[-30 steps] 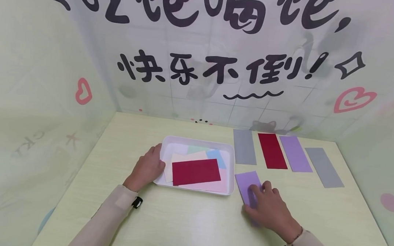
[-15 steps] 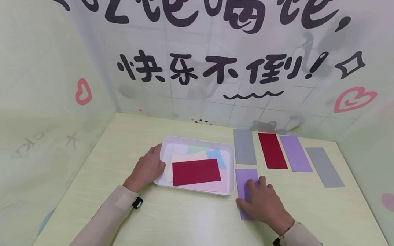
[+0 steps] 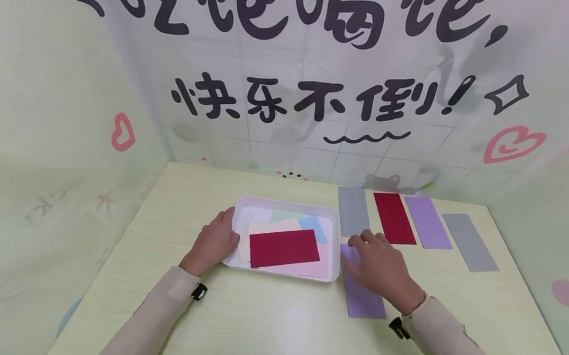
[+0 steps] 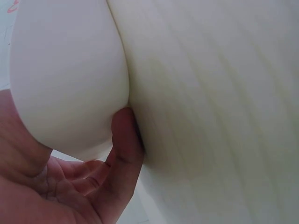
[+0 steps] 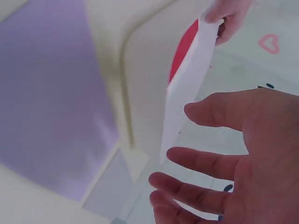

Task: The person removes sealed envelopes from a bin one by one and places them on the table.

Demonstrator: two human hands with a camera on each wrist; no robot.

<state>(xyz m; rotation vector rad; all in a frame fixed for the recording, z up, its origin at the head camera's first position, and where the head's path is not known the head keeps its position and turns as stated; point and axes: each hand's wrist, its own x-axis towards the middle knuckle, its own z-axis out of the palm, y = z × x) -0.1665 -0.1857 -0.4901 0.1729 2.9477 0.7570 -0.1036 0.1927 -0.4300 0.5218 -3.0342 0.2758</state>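
My left hand (image 3: 213, 242) grips the left end of a white tray (image 3: 283, 203), thumb at the rim; in the left wrist view a finger (image 4: 124, 140) reaches under the tray's edge. A dark red card (image 3: 283, 248) lies on top of several pale cards in the tray. Beside the tray's right end, a purple card (image 3: 362, 297) lies flat on the table. My right hand (image 3: 381, 266) hovers over that card's far part and covers some of it. The right wrist view shows its fingers (image 5: 205, 161) loosely bent, apart from each other, holding nothing.
Along the table's back right lie a grey card (image 3: 353, 211), a red card (image 3: 394, 218), another purple card (image 3: 428, 222) and a second grey card (image 3: 470, 242), spaced apart. Printed curtain walls (image 3: 285, 156) enclose the table's back and sides.
The near purple card has been straightened and drawn in line below the grey one. My right hand has then come off it, moving up and away. My left hand and the tray stay put.
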